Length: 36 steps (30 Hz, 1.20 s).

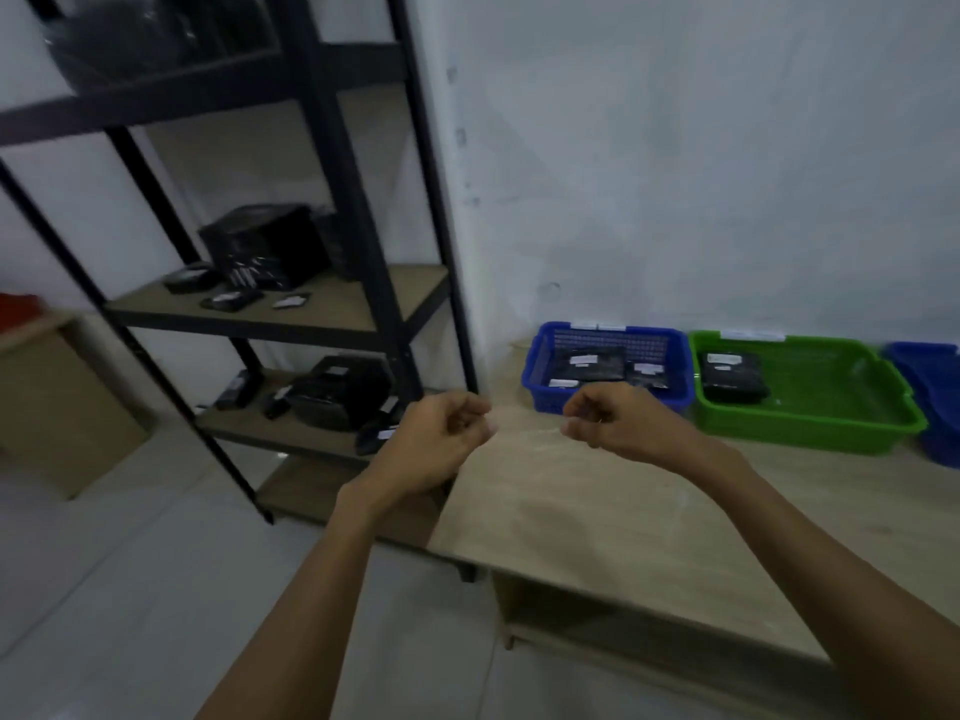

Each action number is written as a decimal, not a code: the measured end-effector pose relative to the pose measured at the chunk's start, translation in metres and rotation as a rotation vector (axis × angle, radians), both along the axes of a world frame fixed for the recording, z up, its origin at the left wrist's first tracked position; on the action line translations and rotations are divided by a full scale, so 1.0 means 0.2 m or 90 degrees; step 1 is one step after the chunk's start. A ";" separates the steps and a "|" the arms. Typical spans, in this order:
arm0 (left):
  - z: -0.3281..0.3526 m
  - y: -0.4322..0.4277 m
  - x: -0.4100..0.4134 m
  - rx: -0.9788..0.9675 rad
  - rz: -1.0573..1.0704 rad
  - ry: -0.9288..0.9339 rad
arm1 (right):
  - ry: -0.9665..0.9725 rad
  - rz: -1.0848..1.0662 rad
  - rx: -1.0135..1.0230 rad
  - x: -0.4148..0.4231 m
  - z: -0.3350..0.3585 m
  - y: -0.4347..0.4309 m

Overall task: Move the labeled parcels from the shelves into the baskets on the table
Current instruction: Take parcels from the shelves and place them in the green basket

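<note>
Grip on both sides is slack and empty: my left hand point(436, 439) hangs at the left edge of the wooden table point(597, 511) with its fingers loosely curled. My right hand point(618, 420) is curled the same way over the tabletop, in front of the blue basket point(540, 366), and the 2 hands are near each other but apart. The frame is blurred, so finer finger detail is lost. That blue basket stands at the back of the table against the white wall point(675, 148) and holds at least 2 black parcels with white labels, 1 on the left point(587, 366) and 1 on the right point(647, 374). Just beside it on the right, the green basket point(805, 433) holds 1 labeled black parcel point(735, 376) in its left half. A second blue basket point(935, 397) is cut off by the right edge of the view. Left of the table stands the black metal shelving unit point(358, 200). Its middle shelf point(337, 309) carries a bulky black parcel point(265, 246) and a few flat small ones point(231, 301) in front of it. The lower shelf point(249, 423) carries a large black parcel point(337, 392) with smaller labeled ones point(239, 389) around it. Far left, a tan box point(52, 397) sits on the pale floor.
</note>
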<state>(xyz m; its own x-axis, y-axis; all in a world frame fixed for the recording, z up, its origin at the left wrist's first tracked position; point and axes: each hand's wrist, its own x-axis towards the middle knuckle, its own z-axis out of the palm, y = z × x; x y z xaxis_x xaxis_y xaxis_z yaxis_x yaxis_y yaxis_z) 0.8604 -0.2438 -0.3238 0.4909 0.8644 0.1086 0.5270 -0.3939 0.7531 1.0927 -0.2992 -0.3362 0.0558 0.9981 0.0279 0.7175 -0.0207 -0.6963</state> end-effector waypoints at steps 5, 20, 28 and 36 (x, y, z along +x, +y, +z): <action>0.01 -0.07 -0.63 -0.016 0.012 0.000 | 0.017 0.037 0.039 -0.55 0.02 -0.06; 0.08 0.65 -1.31 -0.022 0.066 0.013 | -0.021 0.132 0.035 -1.32 0.18 0.80; -0.02 1.28 -1.53 -0.040 0.082 -0.033 | 0.024 0.064 0.022 -1.58 0.10 1.44; -0.10 2.03 -1.66 -0.042 -0.003 -0.026 | 0.156 -0.115 0.054 -1.77 0.04 1.98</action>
<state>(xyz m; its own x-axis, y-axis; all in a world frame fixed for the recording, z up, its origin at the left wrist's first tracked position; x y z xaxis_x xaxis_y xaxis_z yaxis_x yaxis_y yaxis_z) 0.5292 0.1622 -0.3443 0.4913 0.8680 0.0718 0.4934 -0.3452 0.7984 0.7378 0.0966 -0.3275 0.2475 0.9661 0.0741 0.5178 -0.0672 -0.8528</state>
